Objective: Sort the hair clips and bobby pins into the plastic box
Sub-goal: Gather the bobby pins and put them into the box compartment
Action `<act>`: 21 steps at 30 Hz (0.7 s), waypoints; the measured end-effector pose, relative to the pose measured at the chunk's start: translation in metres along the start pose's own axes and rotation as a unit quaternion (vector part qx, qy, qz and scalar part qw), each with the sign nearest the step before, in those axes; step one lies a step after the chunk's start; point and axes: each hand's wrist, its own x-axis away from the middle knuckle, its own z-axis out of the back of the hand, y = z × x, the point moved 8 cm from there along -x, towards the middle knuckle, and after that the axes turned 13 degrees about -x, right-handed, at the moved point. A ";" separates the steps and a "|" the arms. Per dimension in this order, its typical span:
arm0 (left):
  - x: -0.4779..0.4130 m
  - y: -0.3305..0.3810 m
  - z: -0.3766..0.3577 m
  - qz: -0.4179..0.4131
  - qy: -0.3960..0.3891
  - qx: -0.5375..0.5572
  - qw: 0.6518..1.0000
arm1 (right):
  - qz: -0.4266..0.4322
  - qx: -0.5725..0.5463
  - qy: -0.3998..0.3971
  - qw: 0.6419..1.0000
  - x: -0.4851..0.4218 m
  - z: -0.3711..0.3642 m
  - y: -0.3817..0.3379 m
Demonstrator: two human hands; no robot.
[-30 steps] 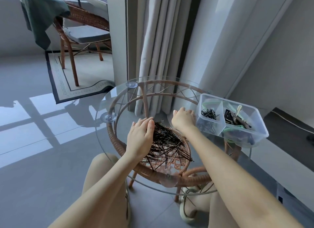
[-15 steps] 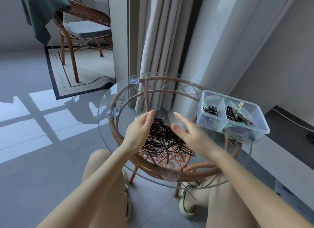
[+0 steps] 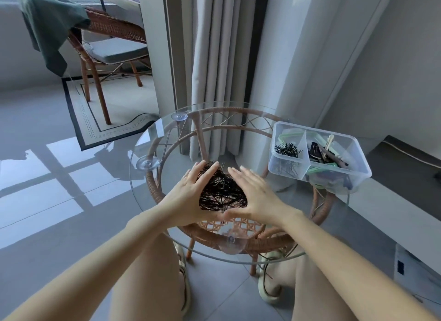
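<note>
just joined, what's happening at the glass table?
A person is sorting hair pins. Both hands, left hand and right hand, cup a heap of black bobby pins on the glass table, thumbs meeting at the near side. Nothing is lifted. The plastic box at the right edge already holds some pins in its left compartment and clips in its right.

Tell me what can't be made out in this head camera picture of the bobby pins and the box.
- Pile of black bobby pins: its side edges lie behind the left hand and right hand.
- Clear plastic two-compartment box: the right compartment's clips are tangled and too small to count.
- Whether any clips hide in the pile: cannot tell.
- Round glass tabletop: far right rim hidden by the box.
</note>
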 end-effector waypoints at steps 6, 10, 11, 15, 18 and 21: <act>-0.002 -0.017 0.010 0.022 0.056 0.059 0.996 | 0.086 -0.013 0.067 0.994 -0.013 0.009 -0.019; 0.000 -0.016 0.015 0.026 0.101 0.039 0.994 | 0.110 -0.047 0.097 0.988 -0.011 0.012 -0.027; 0.001 -0.015 0.017 0.027 0.108 0.030 0.993 | 0.111 -0.053 0.104 0.987 -0.010 0.015 -0.029; 0.004 -0.014 0.023 0.040 0.120 0.000 0.992 | 0.121 -0.073 0.127 0.982 -0.005 0.025 -0.034; 0.003 -0.013 0.024 0.049 0.111 -0.009 0.993 | 0.123 -0.084 0.143 0.978 0.001 0.036 -0.035; 0.003 -0.013 0.024 0.056 0.101 0.004 0.993 | 0.110 -0.112 0.159 0.975 0.004 0.046 -0.030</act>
